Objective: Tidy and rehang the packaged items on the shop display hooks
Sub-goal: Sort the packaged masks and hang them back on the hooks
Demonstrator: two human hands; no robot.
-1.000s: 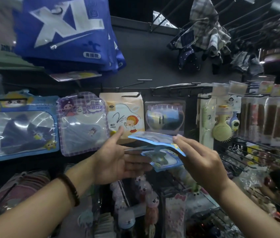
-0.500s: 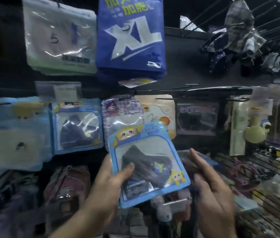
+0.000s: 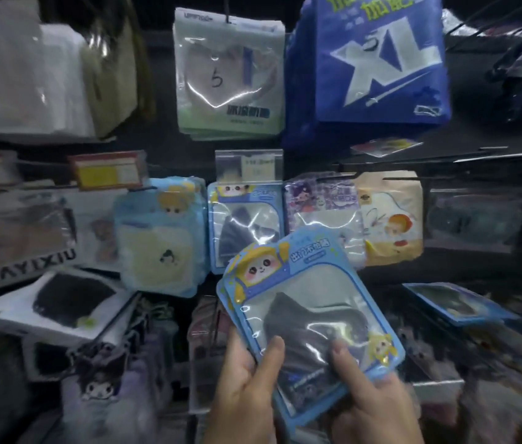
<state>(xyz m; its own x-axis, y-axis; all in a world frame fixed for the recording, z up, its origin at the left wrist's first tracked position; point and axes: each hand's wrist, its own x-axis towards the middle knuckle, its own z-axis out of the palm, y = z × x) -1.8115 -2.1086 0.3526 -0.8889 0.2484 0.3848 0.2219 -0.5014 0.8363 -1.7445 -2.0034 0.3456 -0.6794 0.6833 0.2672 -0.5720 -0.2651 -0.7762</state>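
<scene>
Blue mask packets: small stack, both hands clamped on lower edge.
Light, floppy, slick film; left hand, right hand thumbs pinching; better gripped near top header.

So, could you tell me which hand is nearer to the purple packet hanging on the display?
The right. The right hand holds the blue packet at its lower right corner, more directly below the purple packet; the left hand holds the lower left edge, further left.
</scene>
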